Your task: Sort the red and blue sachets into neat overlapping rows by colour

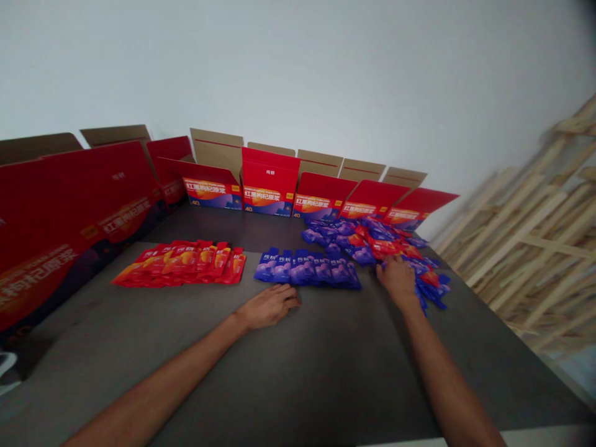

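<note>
My left hand [272, 305] rests on the dark table just in front of a row of overlapping purple pouches [305, 268]. Its fingers are curled, and whether anything is under them is hidden. My right hand [397, 279] reaches into the near left edge of a loose heap of mixed purple and red pouches [367, 239]. The fingertips of that hand are among the pouches, so I cannot see what they grip. Left of the purple row, several red pouches [184, 264] lie fanned in an overlapping row.
Open red cartons [270, 186] with raised flaps line the table's back edge. Larger-looking red cartons [84, 217] stand along the left side. Wooden slats [535, 242] lean beyond the table's [302, 372] right edge. A white object [8, 369] shows partly at far left.
</note>
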`<state>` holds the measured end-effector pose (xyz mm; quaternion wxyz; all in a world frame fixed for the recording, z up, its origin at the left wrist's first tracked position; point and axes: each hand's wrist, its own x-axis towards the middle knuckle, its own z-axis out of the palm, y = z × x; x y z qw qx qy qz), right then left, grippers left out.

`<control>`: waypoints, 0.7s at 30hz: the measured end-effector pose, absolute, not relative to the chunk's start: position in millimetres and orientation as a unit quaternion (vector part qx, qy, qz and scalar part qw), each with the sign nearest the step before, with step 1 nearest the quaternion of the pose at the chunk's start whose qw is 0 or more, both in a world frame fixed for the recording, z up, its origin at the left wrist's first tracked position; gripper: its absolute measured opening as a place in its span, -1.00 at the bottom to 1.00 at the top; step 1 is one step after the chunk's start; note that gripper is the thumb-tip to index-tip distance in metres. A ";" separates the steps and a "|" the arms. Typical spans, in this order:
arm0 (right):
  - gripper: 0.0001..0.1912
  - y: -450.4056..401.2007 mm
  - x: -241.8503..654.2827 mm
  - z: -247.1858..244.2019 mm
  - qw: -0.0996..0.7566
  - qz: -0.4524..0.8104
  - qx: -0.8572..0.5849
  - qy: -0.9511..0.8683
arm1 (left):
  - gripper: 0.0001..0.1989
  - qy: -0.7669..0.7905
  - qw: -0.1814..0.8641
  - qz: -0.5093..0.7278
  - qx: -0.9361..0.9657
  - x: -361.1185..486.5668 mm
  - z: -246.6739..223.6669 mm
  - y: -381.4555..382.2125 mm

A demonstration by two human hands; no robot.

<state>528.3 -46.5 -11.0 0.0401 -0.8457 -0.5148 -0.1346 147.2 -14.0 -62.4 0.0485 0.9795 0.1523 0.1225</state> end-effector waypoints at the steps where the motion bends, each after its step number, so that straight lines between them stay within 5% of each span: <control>1: -0.62 -49.7 536.8 -12.4 0.019 -0.114 -0.851 -0.513 | -0.73 0.152 0.049 0.122 0.980 147.2 -62.6 -13.8; 21: -0.74 -67.4 558.2 -20.2 0.013 -0.201 -0.817 -0.541 | -0.73 0.151 0.046 0.127 0.979 146.7 -64.2 -14.4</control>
